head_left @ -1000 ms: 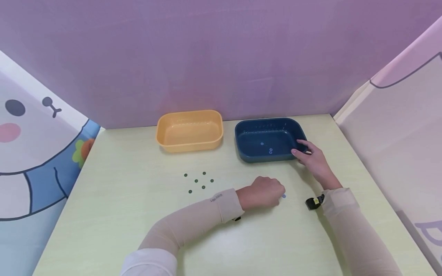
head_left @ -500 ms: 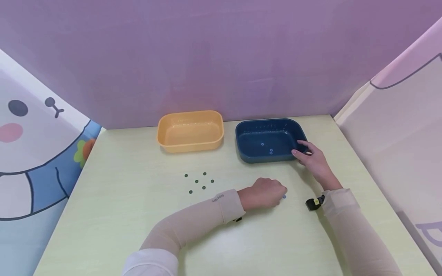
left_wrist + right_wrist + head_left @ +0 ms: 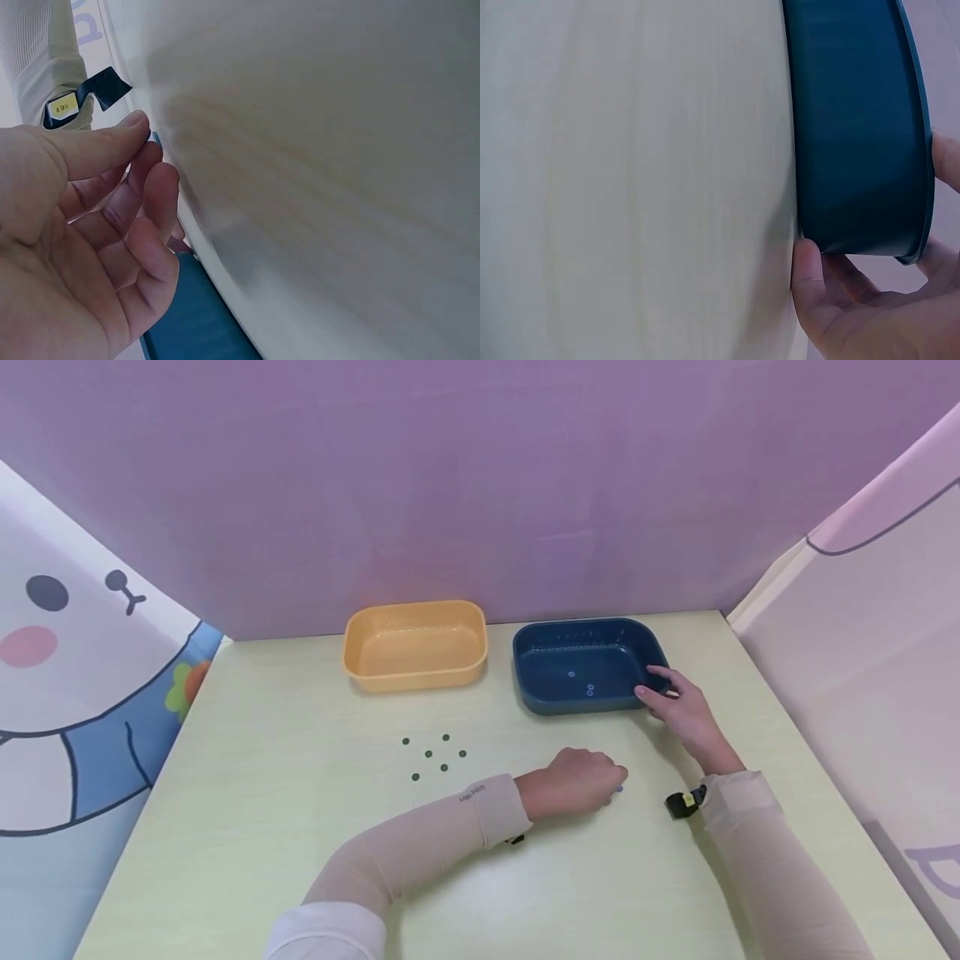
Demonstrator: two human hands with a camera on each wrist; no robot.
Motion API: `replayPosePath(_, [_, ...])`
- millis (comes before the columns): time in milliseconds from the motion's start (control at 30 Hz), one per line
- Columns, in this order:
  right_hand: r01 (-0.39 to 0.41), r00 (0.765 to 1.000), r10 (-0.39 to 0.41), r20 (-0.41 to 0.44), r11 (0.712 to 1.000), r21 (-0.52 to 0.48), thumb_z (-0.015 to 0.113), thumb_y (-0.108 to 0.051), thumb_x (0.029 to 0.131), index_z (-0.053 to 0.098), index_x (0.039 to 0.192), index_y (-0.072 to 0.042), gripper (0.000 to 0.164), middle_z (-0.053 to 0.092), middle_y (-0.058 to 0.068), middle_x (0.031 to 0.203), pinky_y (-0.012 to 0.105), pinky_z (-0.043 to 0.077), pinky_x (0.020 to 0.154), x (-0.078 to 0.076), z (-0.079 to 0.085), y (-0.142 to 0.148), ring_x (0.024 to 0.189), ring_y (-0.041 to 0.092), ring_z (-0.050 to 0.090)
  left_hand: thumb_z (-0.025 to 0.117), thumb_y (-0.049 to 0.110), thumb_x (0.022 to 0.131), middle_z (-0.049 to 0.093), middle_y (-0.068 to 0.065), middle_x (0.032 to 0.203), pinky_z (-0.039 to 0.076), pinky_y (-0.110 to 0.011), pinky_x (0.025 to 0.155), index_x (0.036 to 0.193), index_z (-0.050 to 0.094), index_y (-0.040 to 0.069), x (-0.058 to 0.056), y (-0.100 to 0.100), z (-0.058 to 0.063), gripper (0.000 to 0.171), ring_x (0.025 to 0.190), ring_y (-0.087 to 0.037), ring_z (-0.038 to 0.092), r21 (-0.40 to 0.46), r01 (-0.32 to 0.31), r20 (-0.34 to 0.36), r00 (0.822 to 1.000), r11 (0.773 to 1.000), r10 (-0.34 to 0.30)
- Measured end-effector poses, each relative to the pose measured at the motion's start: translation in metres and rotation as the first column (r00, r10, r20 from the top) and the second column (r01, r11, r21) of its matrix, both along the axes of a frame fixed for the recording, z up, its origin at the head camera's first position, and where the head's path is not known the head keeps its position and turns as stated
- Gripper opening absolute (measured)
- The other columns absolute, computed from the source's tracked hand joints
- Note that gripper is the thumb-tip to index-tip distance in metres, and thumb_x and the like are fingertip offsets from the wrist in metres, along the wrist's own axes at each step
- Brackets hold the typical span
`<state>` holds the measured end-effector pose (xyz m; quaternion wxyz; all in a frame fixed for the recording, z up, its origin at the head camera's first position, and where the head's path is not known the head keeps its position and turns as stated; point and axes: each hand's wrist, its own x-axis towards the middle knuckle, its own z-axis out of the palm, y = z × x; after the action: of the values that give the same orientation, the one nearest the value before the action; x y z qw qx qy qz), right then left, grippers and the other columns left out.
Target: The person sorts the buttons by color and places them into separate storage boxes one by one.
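My left hand is over the middle right of the table, knuckles up. Its thumb and forefinger pinch at a small blue button, mostly hidden by the fingertips; from above, only a blue edge shows beside them. My right hand grips the near right corner of the dark blue tray, a fingertip on the rim and the thumb low at its side. Inside that tray lie a few small blue rings or buttons. Several small green buttons lie spread on the table left of my left hand.
An orange tray stands to the left of the blue one, both near the purple back wall. Printed side panels border the pale table. A black strap hangs at my right wrist.
My left hand has crept slightly right, its fingertips closing in on the blue button. My right hand keeps its hold on the blue tray. The head view has shifted a little.
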<state>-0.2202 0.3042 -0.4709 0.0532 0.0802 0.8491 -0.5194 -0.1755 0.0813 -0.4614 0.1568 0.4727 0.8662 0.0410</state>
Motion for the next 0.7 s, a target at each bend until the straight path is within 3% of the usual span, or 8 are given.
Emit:
replayPosePath(333, [0.002, 1.000, -0.002, -0.003, 1.000, -0.002, 0.064, -0.046, 0.098, 0.033, 0.157, -0.010, 0.076, 0.040, 0.024, 0.147, 0.016, 0.054, 0.081, 0.000, 0.002, -0.002, 0.114, 0.032, 0.060, 0.065, 0.023, 0.100, 0.060, 0.012, 0.083, 0.046, -0.025, 0.056, 0.093, 0.062, 0.024, -0.003, 0.000, 0.000, 0.008, 0.074, -0.004, 0.055, 0.052, -0.030, 0.035, 0.999, 0.998, 0.028])
replayPosePath(700, [-0.002, 1.000, 0.002, -0.011, 1.000, 0.007, 0.065, -0.049, 0.096, 0.033, 0.157, -0.009, 0.079, 0.040, 0.024, 0.148, 0.015, 0.054, 0.080, 0.000, 0.001, -0.001, 0.112, 0.028, 0.062, 0.071, 0.031, 0.096, 0.055, 0.013, 0.077, 0.044, -0.022, 0.058, 0.081, 0.057, 0.025, -0.011, -0.005, 0.004, 0.021, 0.073, -0.002, 0.053, 0.134, -0.085, 0.079, 0.994, 0.987, 0.075])
